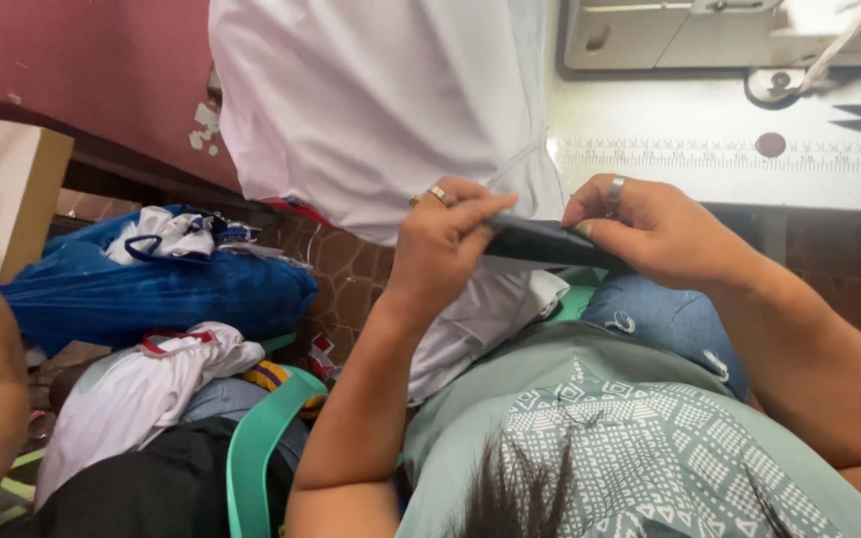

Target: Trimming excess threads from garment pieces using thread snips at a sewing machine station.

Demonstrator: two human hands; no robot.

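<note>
blue plastic bag point(151, 294): bulging, stuffed with cloth, on the floor left of the tabletop | cardboard box point(12, 194): brown, white-faced, at the far left | no labels, signs, screens

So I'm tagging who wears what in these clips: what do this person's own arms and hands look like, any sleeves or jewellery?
Both forearms are bare, with no sleeves, gloves or watch in view. The left hand has a gold-coloured ring on one finger. The right hand has a silver-coloured band on one finger. The fingernails look short.
</note>
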